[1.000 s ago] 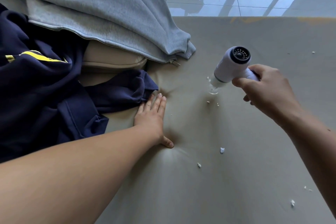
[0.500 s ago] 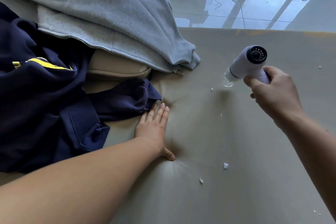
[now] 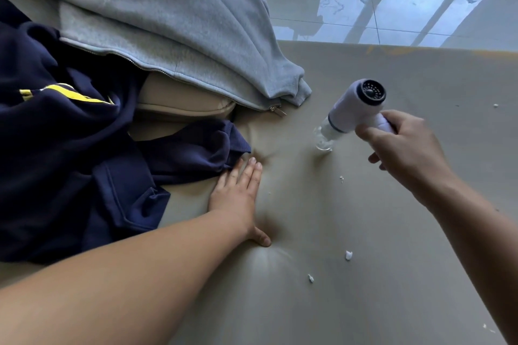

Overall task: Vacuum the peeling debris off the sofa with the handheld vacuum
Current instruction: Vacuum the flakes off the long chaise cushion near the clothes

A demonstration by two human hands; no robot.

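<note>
Your left hand (image 3: pixel 238 196) lies flat with fingers straight, pressing the sofa (image 3: pixel 392 288) just beside the navy garment (image 3: pixel 70 162). Your right hand (image 3: pixel 403 154) is wrapped round the handle of the handheld vacuum (image 3: pixel 353 109). Its clear nozzle (image 3: pixel 322 144) has just dropped back onto the fabric ahead of your left fingertips, where a speck lay half a second ago. That one looks taken. The peeling debris that remains is white and crumbly: one flake (image 3: pixel 341 179) sits below your right hand, and two bigger flakes (image 3: pixel 348 255) lie nearer you, between your forearms.
</note>
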